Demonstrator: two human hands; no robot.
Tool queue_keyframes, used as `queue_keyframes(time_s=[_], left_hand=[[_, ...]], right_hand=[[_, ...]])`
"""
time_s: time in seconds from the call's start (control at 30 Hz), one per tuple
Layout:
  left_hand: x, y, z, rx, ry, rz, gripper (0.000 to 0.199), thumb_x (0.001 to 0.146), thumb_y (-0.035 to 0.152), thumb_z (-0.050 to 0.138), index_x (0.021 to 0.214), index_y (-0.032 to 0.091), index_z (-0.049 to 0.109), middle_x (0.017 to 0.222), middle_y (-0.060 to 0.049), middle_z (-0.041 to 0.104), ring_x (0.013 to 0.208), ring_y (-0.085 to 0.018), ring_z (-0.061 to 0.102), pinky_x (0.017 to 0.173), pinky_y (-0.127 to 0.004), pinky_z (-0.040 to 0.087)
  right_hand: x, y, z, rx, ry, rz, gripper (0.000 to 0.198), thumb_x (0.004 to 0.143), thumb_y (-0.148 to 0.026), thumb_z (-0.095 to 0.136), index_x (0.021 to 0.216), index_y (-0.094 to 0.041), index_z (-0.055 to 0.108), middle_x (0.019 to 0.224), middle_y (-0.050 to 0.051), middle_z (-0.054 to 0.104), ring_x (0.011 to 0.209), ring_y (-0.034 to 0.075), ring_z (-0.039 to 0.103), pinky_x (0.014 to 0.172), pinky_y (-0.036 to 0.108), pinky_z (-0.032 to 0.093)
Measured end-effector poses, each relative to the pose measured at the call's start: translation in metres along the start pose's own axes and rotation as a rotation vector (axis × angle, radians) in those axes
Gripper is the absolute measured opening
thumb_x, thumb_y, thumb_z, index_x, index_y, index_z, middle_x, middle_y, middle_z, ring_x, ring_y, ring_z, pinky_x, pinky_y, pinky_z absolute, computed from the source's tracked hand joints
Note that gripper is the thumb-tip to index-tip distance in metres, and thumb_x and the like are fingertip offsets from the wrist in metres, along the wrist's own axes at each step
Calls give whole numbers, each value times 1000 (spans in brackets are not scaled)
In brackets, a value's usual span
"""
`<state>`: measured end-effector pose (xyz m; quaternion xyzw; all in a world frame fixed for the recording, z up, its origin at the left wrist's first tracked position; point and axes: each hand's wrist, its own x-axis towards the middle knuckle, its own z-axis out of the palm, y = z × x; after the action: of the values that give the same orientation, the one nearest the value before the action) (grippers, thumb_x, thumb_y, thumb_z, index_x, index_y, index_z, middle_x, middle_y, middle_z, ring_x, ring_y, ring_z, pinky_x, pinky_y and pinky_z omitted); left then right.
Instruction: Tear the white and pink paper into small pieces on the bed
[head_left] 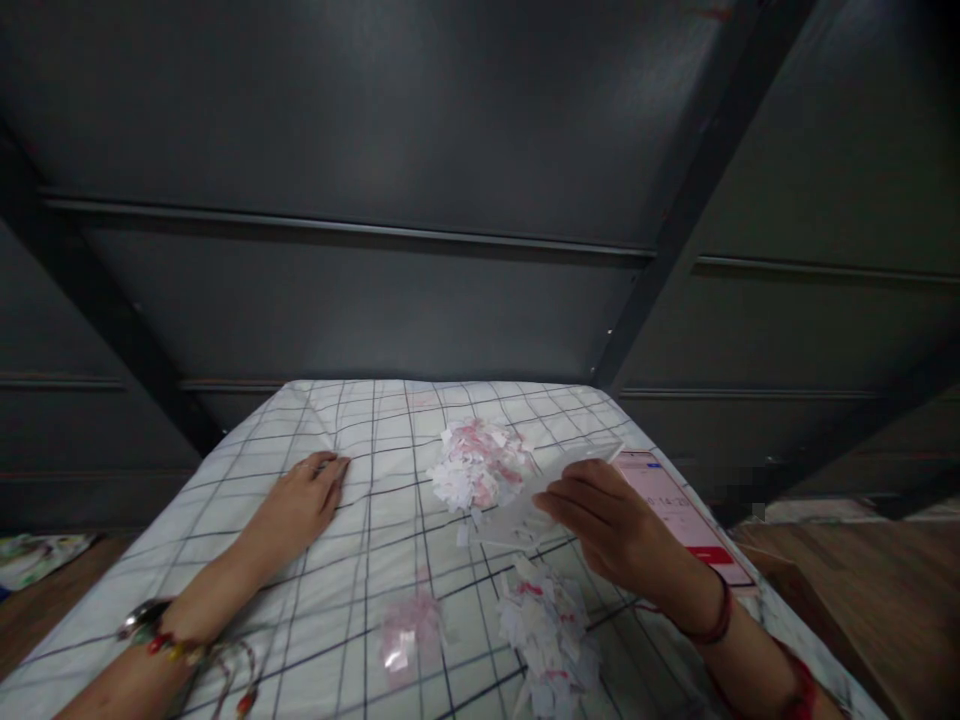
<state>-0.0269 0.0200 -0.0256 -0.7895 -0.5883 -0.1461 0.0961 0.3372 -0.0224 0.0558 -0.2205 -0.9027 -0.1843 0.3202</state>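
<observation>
My left hand (306,495) rests on the checked cloth, fingers together and lying down, holding nothing. Between the thumb and fingers of my right hand (600,515) is a thin clear plastic bag (517,520), tilted over the cloth. The bag's lower left edge reaches a heap of white and pink paper slips (480,465); whether any slips are inside it I cannot tell. A second heap of white slips with red marks (547,635) lies nearer me, below my right hand. Left of that heap sits a shiny pink see-through packet (412,635).
A phone (682,520) showing a timer lies at the table's right edge, partly behind my right hand. White cloth with dark grid lines (360,600) covers the table. A dark panelled wall (390,310) stands right behind it. Wooden floor (885,570) shows at right.
</observation>
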Motion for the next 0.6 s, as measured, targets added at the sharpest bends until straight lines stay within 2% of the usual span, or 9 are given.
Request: queue_keyframes(time_s=[0.3,0.5,0.6], left_hand=[[0,1,-2,-20,-6,-4,39,83,28,32,107,11,57,109,-16,58,95,-25,58,87,-39,46],[0,1,-3,-28,-8,1,38,83,28,31,108,12,56,109,-16,58,95,-25,57,88,-39,46],[-1,1,-2,-33,-3,-2,38,83,29,31,108,13,56,110,-15,58,96,-25,57,88,-40,45]], right_hand=[[0,-1,-1,26,14,-3,33,77,5,33,89,-12,58,76,7,62,76,17,50,68,31,45],[1,-8,-2,146,-21,-21,26,83,0,37,89,-12,59,76,6,62,77,17,50,69,30,45],[-1,-9,0,120,16,3,27,83,0,37,93,-12,59,79,7,63,79,17,50,70,30,46]])
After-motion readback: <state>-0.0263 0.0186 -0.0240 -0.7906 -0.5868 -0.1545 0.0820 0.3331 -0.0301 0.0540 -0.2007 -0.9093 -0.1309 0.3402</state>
